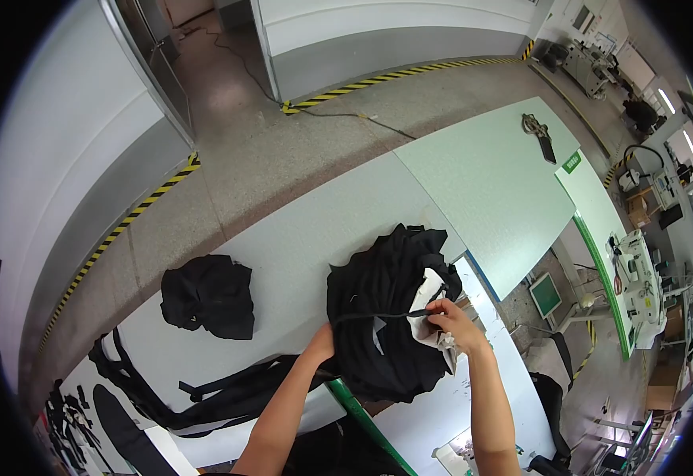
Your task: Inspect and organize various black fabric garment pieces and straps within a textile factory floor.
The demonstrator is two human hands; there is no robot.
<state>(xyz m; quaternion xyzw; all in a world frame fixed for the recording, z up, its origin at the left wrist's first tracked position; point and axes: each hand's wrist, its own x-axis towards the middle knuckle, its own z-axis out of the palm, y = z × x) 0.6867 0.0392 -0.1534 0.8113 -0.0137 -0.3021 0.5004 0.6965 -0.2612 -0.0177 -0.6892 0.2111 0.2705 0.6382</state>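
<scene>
A large heap of black fabric pieces [378, 357] lies in front of me. A narrow black fabric strip [382, 316] crosses its top, drawn nearly straight between my hands. My right hand [451, 324] pinches the strip's right end between thumb and fingers, above a crumpled white piece [427, 292] on the heap. At the heap's left edge, my left hand [324, 343] is closed where the strip's other end meets it; most of its fingers are hidden by the dark cloth.
A smaller black fabric bundle [207, 297] sits left on the grey table [299, 262]. Long black strips [227, 397] curve along the near-left edge. A pale green table [481, 182] adjoins at the far right, with a dark tool [547, 149] on it. Sewing machines [640, 278] stand to the right.
</scene>
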